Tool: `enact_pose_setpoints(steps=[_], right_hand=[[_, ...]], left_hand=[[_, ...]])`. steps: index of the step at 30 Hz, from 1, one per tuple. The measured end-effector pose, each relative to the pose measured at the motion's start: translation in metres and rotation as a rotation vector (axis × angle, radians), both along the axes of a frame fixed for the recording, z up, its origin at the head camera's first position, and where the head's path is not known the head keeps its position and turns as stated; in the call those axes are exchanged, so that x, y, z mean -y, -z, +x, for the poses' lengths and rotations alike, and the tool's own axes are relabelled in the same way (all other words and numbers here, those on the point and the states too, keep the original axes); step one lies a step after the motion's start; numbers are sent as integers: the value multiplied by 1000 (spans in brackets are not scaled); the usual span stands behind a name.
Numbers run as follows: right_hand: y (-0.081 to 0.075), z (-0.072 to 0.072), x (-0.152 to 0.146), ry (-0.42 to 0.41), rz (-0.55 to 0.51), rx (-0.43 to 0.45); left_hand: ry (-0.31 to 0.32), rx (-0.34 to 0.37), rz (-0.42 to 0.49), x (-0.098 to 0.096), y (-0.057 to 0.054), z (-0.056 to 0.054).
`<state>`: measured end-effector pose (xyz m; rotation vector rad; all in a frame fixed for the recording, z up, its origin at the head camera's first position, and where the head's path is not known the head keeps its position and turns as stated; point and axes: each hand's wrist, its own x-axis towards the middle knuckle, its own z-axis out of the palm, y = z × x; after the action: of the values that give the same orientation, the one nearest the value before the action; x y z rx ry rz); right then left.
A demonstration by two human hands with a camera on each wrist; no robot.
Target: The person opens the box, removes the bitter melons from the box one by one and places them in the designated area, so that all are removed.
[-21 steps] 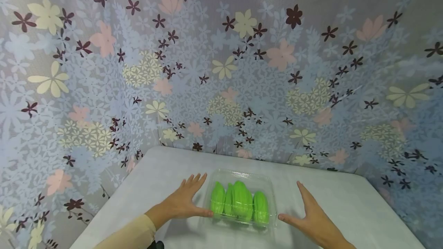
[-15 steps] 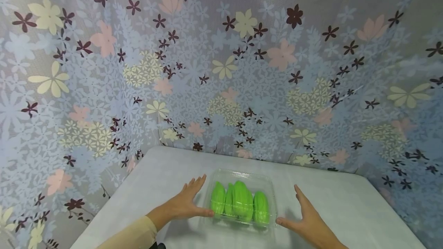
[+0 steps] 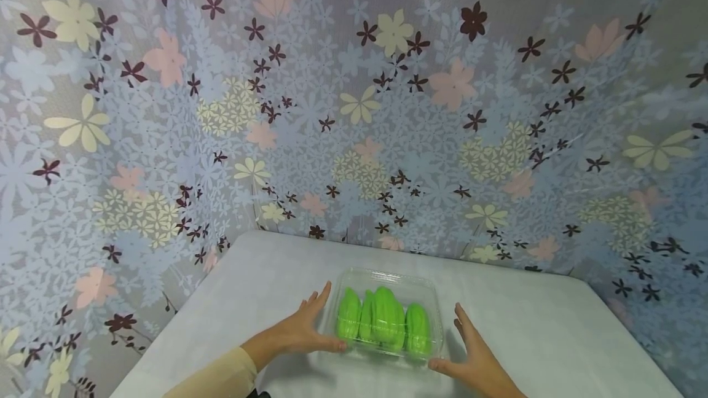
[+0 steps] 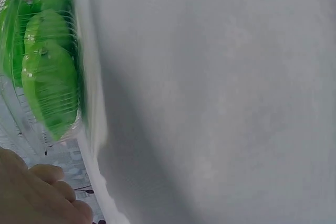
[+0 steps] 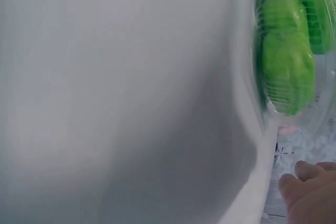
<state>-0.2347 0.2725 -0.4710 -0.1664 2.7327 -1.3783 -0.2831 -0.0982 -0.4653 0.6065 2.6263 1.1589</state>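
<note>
A clear plastic clamshell container (image 3: pixel 418 287) sits on the table in the head view, with several bright green, ridged, oblong pieces (image 3: pixel 386 318) inside that look like fruit or vegetables. At its left side my left hand (image 3: pixel 303 330) spreads its fingers, thumb tip overlapping the front left corner. My right hand (image 3: pixel 470 358) is at the other side, fingers extended and thumb tip at the front right corner. Both wrist views show the container's side wall and the green pieces (image 4: pixel 50 77) through it, with part of the left hand (image 4: pixel 39 190) and right hand (image 5: pixel 312 192) below.
A white cloth-covered table (image 3: pixel 531 318) surrounds the container, with its far edge against a floral curtain (image 3: pixel 354 140). More of that curtain hangs at left and right. The hands cast soft shadows on the cloth.
My right hand has moved left, closer to the container's right side. My left hand has shifted slightly right. The container and its contents stay in place.
</note>
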Motion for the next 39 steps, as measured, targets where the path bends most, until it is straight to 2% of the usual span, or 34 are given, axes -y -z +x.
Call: enact_pose_setpoints(steps=[8, 19, 23, 28, 39], right_hand=[[8, 0, 13, 28, 15, -4], [21, -3, 23, 87, 31, -2], [23, -4, 27, 104, -7, 28], [25, -4, 32, 139, 14, 73], [28, -3, 36, 170, 43, 106]], left_hand=[[-14, -36, 36, -6, 4, 2], [-13, -15, 8, -10, 8, 0], [-8, -24, 1, -10, 10, -1], [1, -30, 17, -11, 12, -1], [8, -33, 7, -10, 11, 0]])
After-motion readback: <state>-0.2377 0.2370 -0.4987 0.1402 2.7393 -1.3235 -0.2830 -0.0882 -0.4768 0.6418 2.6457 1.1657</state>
